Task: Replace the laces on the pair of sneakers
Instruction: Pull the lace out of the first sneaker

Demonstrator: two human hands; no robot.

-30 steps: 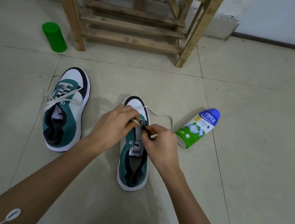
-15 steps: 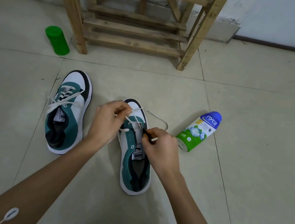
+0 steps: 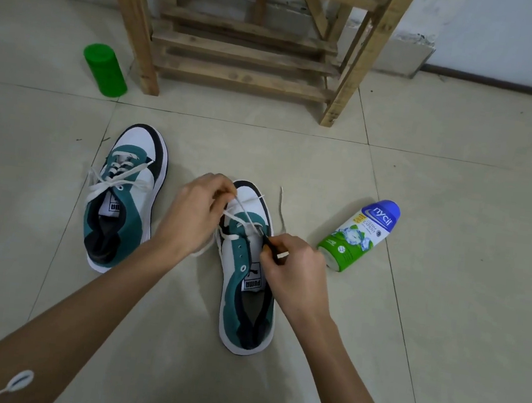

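The middle sneaker (image 3: 235, 310) lies on the floor (image 3: 443, 321), long axis running near to far, toe pointing far. The left hand (image 3: 195, 213) has its grip pinched on the white lace (image 3: 244, 212) over the toe. The right hand (image 3: 294, 272) grips a thin dark tool (image 3: 269, 244) at an eyelet. The second sneaker (image 3: 121, 204) lies parallel, further left.

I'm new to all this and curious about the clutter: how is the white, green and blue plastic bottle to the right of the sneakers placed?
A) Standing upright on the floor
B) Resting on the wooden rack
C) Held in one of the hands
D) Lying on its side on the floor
D: the white, green and blue plastic bottle lies on its side on the beige tiled floor, its blue cap pointing away from the camera.
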